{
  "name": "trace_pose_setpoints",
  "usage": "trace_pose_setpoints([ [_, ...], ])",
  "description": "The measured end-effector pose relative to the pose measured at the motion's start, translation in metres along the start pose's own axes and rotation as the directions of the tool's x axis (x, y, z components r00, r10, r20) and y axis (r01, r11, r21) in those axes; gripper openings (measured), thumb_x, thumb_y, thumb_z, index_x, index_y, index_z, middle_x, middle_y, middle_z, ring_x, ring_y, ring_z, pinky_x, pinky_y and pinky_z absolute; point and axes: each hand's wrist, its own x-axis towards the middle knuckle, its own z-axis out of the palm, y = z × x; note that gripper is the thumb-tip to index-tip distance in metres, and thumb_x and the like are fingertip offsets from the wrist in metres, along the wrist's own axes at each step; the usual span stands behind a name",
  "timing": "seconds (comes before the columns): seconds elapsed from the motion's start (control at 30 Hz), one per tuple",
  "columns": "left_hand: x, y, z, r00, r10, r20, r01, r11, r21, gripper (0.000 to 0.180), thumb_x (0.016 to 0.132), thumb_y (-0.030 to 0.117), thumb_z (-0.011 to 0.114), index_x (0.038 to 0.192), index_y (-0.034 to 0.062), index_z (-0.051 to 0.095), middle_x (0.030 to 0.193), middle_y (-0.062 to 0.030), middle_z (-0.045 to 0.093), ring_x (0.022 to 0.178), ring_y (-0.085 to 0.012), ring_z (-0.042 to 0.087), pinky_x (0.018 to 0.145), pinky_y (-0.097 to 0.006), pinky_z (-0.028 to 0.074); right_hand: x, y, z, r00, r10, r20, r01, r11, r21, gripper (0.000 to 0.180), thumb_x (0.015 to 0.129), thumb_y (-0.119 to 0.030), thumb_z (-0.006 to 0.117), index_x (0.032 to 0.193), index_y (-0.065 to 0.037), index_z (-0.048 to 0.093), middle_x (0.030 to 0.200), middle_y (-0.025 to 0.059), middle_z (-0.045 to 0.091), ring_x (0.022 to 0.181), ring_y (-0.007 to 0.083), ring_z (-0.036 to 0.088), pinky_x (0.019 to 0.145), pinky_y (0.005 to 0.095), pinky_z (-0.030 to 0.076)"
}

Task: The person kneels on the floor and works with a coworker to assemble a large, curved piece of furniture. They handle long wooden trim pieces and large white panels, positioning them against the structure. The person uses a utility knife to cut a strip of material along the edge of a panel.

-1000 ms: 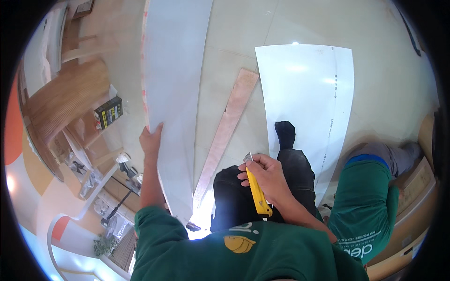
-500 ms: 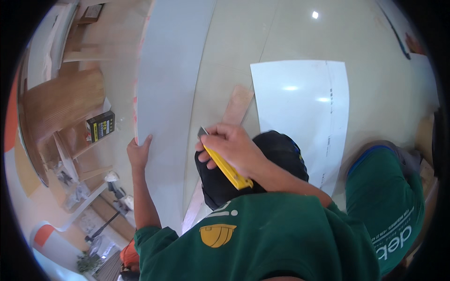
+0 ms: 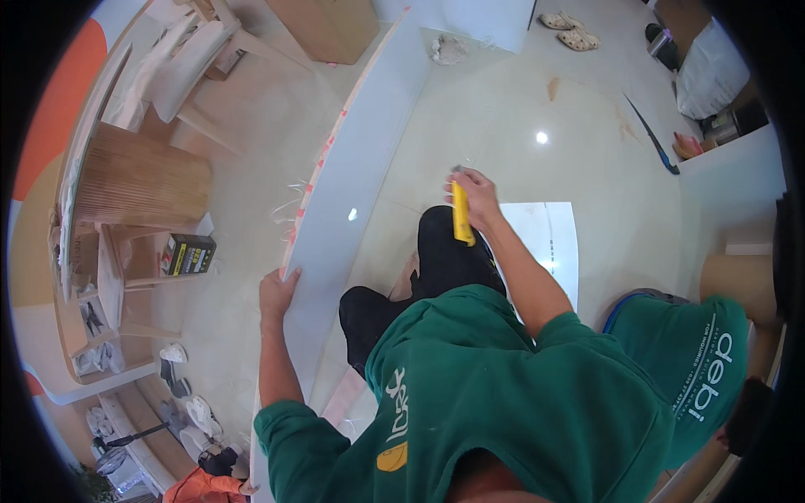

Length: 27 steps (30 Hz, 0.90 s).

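Note:
My left hand (image 3: 278, 293) grips the left edge of a long pale grey panel (image 3: 377, 142), its thumb on the panel's face. That edge is light-coloured with pink-red patches. Out over the floor, right of the panel and apart from it, my right hand (image 3: 478, 197) is closed round a yellow utility knife (image 3: 460, 214). The knife's grey tip points away from me. My knees in black trousers are bent beside the panel, partly over a pinkish strip (image 3: 350, 392) on the floor.
A white sheet (image 3: 549, 239) lies right of my right arm. Near it is a person in a green shirt (image 3: 688, 360); an orange-sleeved person (image 3: 201, 486) is at lower left. A handsaw (image 3: 654, 138) lies far right. Left stand a table with a ribbed wooden base (image 3: 147, 176) and a black box (image 3: 189, 254).
My view has tilted up, showing more of the room. The right hand has moved from above my knees out and away to the right, still with the knife. The left hand stays on the panel's edge.

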Motion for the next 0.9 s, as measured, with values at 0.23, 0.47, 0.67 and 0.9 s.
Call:
trace_pose_setpoints([
  [0.23, 0.005, 0.004, -0.009, 0.997, -0.029, 0.076, 0.039, 0.99, -0.137, 0.053, 0.099, 0.045, 0.054, 0.094, -0.0059, 0.068, 0.078, -0.0267, 0.064, 0.071, -0.0393, 0.06, 0.07, -0.044, 0.048, 0.117, -0.013, -0.007, 0.92, -0.386, -0.071, 0.253, 0.72, -0.646, 0.022, 0.092, -0.016, 0.069, 0.101, 0.003, 0.073, 0.076, 0.0061, 0.069, 0.072, 0.0105, 0.066, 0.063, 0.0261, 0.053],
  [0.47, 0.006, 0.008, -0.001, 0.991, -0.057, 0.118, 0.08, 0.975, -0.206, 0.05, 0.106, 0.032, 0.04, 0.074, -0.0049, 0.051, 0.062, -0.0199, 0.046, 0.057, -0.0255, 0.044, 0.056, -0.043, 0.038, 0.334, -0.079, 0.064, 0.742, -0.668, -0.058, 0.443, 0.553, -0.706, 0.024, 0.086, -0.021, 0.072, 0.098, 0.0, 0.075, 0.08, 0.009, 0.074, 0.073, 0.0164, 0.068, 0.072, 0.0301, 0.053],
  [0.67, -0.006, 0.017, -0.009, 0.957, -0.044, 0.287, 0.091, 0.984, -0.153, 0.051, 0.106, 0.036, 0.037, 0.102, -0.0052, 0.067, 0.082, -0.0261, 0.065, 0.075, -0.0429, 0.065, 0.068, -0.046, 0.049, 0.445, -0.141, 0.113, 0.685, -0.723, -0.091, 0.446, 0.515, -0.732, 0.027, 0.085, -0.026, 0.073, 0.098, -0.003, 0.077, 0.084, 0.0109, 0.076, 0.078, 0.0234, 0.071, 0.076, 0.0347, 0.054],
  [0.9, 0.003, 0.011, -0.005, 0.958, -0.002, 0.286, 0.046, 0.988, -0.146, 0.065, 0.106, 0.045, 0.026, 0.092, -0.0055, 0.065, 0.073, -0.0262, 0.058, 0.068, -0.0463, 0.059, 0.062, -0.05, 0.045, 0.494, -0.166, 0.122, 0.633, -0.769, -0.095, 0.491, 0.493, -0.718, 0.027, 0.087, -0.029, 0.07, 0.097, -0.006, 0.078, 0.09, 0.0124, 0.076, 0.084, 0.0258, 0.072, 0.078, 0.037, 0.055],
])
